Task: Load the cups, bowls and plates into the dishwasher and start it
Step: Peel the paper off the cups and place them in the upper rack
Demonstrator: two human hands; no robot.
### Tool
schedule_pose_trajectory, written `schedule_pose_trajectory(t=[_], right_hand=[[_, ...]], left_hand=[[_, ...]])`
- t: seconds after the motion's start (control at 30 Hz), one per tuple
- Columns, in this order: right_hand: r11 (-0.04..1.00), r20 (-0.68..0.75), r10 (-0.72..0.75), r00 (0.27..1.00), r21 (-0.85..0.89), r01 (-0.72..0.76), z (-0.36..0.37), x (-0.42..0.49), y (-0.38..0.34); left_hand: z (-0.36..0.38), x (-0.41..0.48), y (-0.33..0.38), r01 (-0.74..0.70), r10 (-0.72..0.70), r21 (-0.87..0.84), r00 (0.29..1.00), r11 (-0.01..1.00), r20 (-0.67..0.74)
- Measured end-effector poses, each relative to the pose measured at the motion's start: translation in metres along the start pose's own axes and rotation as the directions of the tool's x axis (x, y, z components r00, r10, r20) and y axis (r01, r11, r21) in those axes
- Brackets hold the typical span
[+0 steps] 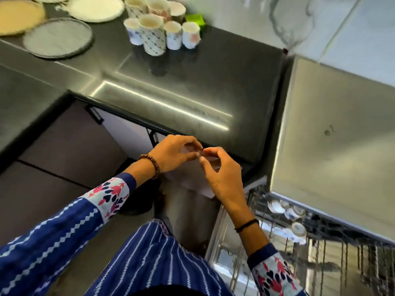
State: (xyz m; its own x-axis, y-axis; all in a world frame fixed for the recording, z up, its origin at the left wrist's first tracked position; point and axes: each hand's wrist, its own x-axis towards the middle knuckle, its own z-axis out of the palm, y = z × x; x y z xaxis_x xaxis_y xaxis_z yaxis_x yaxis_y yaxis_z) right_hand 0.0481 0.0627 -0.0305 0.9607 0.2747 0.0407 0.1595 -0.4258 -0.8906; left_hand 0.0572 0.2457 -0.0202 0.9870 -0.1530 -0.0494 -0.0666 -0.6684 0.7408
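Cups point(159, 28) stand upright, mouths up, clustered at the counter's point(192, 86) far edge. My left hand point(173, 152) and right hand point(222, 167) meet fingertip to fingertip, half-curled; anything pinched between them, I cannot tell.

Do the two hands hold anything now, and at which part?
Cannot be told. The left hand and right hand meet at the fingertips; anything pinched there is blurred.

Desk point(192, 82) — glossy black. Cups point(159, 28) — white, blue and red prints. Plates point(57, 38) — grey, white, tan. Sleeves point(64, 227) — blue, white zigzags.
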Motion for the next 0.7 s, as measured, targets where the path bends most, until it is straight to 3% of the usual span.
schedule_pose_trajectory(t=[0.33, 0.57, 0.7], right_hand=[[0.998, 0.07, -0.024, 0.997, -0.062, 0.029, 0.069, 0.164, -0.065], [0.996, 0.113, 0.077, 0.991, -0.064, -0.07, 0.124, 0.286, -0.088], [0.975, 0.119, 0.22, 0.968, 0.004, -0.222, 0.151, 0.346, -0.093]], left_hand=[[-0.122, 0.068, -0.078, 0.071, -0.129, -0.22, 0.957, 0.973, -0.261], [-0.183, 0.129, -0.148, 0.151, -0.28, -0.331, 0.878, 0.931, -0.389], [-0.2, 0.173, -0.193, 0.208, -0.378, -0.413, 0.841, 0.887, -0.388]])
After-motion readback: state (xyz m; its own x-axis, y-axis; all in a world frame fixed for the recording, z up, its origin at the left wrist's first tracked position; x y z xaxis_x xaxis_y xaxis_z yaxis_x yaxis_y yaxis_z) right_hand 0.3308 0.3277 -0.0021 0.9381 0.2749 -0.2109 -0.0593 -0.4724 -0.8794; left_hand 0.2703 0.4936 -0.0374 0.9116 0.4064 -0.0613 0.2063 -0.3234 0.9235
